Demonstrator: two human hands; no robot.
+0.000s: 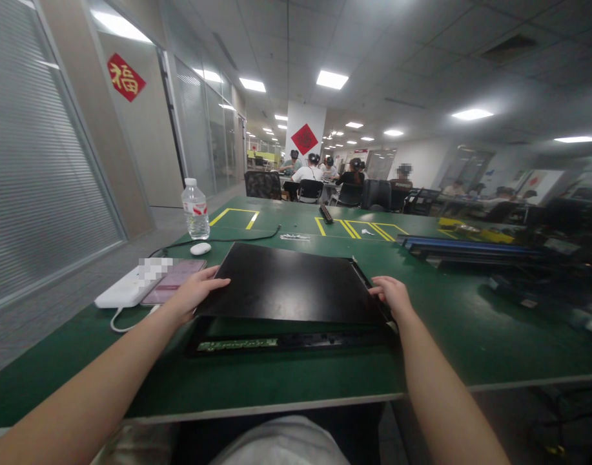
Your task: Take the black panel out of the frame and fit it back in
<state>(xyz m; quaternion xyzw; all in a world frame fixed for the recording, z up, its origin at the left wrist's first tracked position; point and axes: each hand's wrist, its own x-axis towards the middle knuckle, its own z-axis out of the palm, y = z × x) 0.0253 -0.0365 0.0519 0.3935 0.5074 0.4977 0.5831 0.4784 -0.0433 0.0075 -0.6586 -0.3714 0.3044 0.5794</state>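
Left hand [196, 294] at the black panel [290, 284]: thumb lies over the left edge of its upper face, remaining fingers at the rim, panel held between them. Right hand [394, 298] at the opposite side, fingers bent inward against the right edge; cannot tell whether they grip panel or frame. Panel lies face up between the hands, over a dark frame [329, 340]. A strip of green shows between the panel's near edge and the frame's near bar, which carries a green circuit strip [237, 345]. Clearance: green surface runs from the frame to the near edge of the table [286, 391]; a wider stretch extends right of the right hand. Tighter on the left: phone [179, 274] just beside the left hand, white box [124, 287] with white cable next to it. Beyond these, small white oval object [200, 248], black cable [237, 239], upright water bottle [197, 216]. Past the panel's far edge: yellow tape marks [351, 229], short dark bar [326, 214]. Far right, long dark parts with a blue strip [450, 243], partly blurred. Room: seated people [308, 173], chairs [310, 192], pillar [296, 116] with red diamond sign, glass partitions at left, lit ceiling panels.
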